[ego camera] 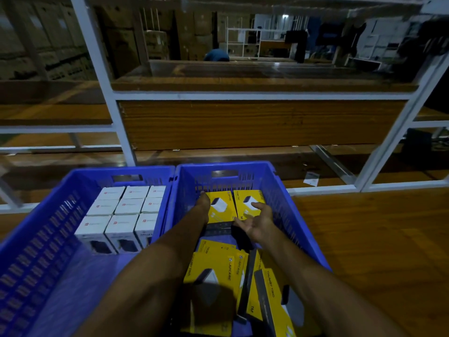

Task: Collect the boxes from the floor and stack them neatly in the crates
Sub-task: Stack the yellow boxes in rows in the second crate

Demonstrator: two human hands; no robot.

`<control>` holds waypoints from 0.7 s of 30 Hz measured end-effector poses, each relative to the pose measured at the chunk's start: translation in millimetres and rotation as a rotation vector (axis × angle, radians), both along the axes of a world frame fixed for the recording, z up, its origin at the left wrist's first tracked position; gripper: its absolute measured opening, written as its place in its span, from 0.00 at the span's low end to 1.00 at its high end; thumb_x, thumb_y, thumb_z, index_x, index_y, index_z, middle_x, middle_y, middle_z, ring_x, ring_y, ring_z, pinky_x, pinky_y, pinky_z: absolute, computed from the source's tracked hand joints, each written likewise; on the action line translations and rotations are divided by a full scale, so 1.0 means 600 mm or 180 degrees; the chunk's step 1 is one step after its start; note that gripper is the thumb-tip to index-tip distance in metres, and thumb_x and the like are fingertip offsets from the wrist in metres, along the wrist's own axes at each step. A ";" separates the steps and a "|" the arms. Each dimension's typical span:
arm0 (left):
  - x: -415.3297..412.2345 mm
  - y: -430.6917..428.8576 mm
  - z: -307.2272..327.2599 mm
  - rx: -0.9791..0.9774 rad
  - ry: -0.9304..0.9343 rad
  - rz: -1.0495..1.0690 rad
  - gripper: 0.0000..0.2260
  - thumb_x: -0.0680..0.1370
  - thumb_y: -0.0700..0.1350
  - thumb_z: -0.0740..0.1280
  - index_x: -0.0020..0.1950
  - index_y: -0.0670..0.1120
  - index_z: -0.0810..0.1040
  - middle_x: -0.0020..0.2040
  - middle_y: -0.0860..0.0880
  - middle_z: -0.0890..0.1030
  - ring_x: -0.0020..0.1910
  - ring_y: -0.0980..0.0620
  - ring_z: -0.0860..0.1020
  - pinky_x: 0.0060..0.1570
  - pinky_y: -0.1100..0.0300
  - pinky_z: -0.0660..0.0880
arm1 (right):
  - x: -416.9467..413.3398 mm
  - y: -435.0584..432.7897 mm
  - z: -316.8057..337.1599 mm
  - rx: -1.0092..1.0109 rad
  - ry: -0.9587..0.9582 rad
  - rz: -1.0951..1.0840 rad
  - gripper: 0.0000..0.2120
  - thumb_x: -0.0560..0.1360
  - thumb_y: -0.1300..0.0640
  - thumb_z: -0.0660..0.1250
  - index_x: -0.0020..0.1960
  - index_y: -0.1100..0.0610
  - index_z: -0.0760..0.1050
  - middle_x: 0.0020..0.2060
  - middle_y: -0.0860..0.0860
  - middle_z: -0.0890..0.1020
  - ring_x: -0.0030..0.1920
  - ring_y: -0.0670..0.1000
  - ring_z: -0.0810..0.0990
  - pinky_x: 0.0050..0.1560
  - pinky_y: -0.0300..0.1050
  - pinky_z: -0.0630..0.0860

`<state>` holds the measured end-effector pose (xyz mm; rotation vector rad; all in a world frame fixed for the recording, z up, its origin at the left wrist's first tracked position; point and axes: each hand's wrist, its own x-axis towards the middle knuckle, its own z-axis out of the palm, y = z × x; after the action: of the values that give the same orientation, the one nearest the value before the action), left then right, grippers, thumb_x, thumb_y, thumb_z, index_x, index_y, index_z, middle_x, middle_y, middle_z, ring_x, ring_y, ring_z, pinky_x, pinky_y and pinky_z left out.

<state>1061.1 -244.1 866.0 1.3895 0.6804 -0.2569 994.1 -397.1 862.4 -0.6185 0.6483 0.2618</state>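
Observation:
Two blue crates stand side by side before me. The left crate (34, 239) holds several white boxes (121, 206) packed in neat rows. The right crate (279, 190) holds yellow boxes: two lie flat at its far end (222, 203), and several lie loosely at the near end (213, 283). My left hand (202, 205) reaches deep into the right crate, its straight fingers touching the left edge of a far yellow box. My right hand (257, 222) hovers palm-up with relaxed fingers over the other far yellow box, holding nothing.
A white metal shelving frame (121, 132) with wooden boards rises just behind the crates. Wooden floor (364, 239) stretches to the right. A small white paper (311, 178) lies under the shelf. A person in blue (216, 55) crouches far off.

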 end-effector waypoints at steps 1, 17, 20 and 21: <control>-0.003 -0.001 0.002 0.0034 0.0040 -0.0054 0.30 0.85 0.57 0.47 0.80 0.40 0.50 0.80 0.40 0.48 0.79 0.40 0.52 0.73 0.46 0.56 | -0.004 -0.001 0.002 -0.0187 0.0036 0.0119 0.34 0.78 0.56 0.65 0.80 0.56 0.53 0.79 0.60 0.54 0.75 0.69 0.59 0.66 0.60 0.73; -0.002 0.000 -0.016 0.0043 0.0106 -0.0242 0.32 0.83 0.61 0.50 0.81 0.43 0.51 0.80 0.40 0.50 0.78 0.39 0.54 0.73 0.44 0.55 | -0.016 -0.030 0.004 -0.0783 -0.0126 0.0034 0.16 0.77 0.52 0.66 0.63 0.50 0.67 0.76 0.60 0.61 0.75 0.65 0.61 0.66 0.64 0.71; -0.002 -0.002 -0.014 -0.0044 0.0161 -0.0118 0.32 0.83 0.61 0.49 0.80 0.42 0.52 0.80 0.40 0.50 0.78 0.38 0.54 0.73 0.42 0.56 | -0.017 -0.030 0.000 -0.0716 -0.0114 0.0037 0.21 0.77 0.52 0.66 0.68 0.52 0.68 0.76 0.60 0.62 0.75 0.65 0.61 0.62 0.63 0.72; -0.002 -0.002 -0.013 -0.0059 0.0150 -0.0055 0.32 0.83 0.61 0.50 0.80 0.43 0.53 0.80 0.40 0.50 0.78 0.38 0.55 0.73 0.42 0.56 | -0.017 -0.031 0.001 -0.0732 -0.0099 0.0056 0.23 0.77 0.51 0.66 0.70 0.52 0.67 0.76 0.60 0.62 0.75 0.65 0.61 0.61 0.63 0.72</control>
<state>1059.9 -245.2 858.0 1.3755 0.7035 -0.3098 983.9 -415.5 862.9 -0.8473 0.6481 0.1948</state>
